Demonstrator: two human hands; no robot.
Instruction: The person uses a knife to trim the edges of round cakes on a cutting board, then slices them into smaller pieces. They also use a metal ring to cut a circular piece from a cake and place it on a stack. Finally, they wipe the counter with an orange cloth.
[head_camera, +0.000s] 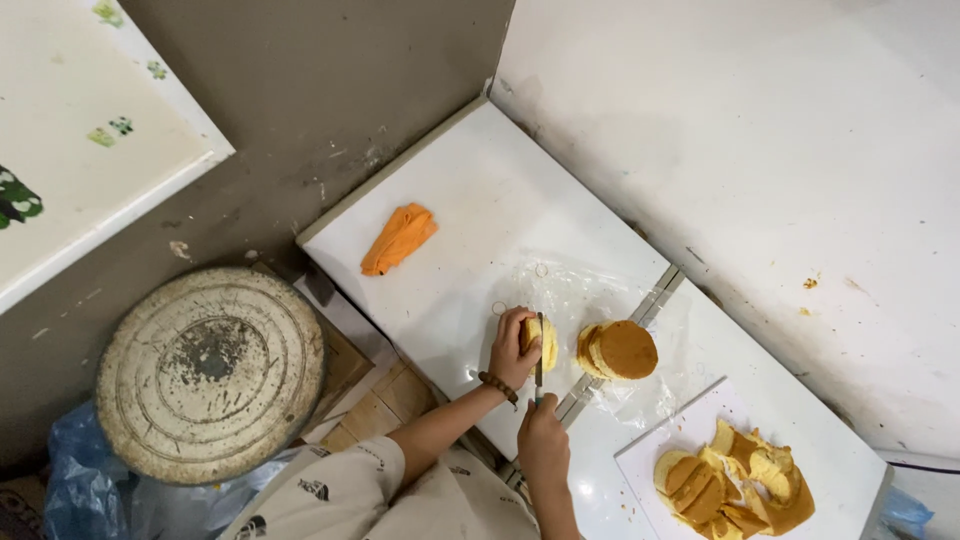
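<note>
Sponge cake round (545, 342) stands on edge just below frame centre, gripped by my left hand (512, 348), fingers curled over its top. My right hand (543, 442) is closed around the knife (539, 362), blade running down through the cake. I judge the fingertips sit close to the blade; a slip could nick them, or the crumbly round could tear. Cut rounds (617, 350) lie stacked just right on plastic film (580, 290).

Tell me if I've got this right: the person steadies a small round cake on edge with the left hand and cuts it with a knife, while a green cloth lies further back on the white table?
Not quite. The head view shows the cloth is orange, not green. The rest holds: the left hand steadies the small round cake on edge, the right hand works the knife, on the white table.
</note>
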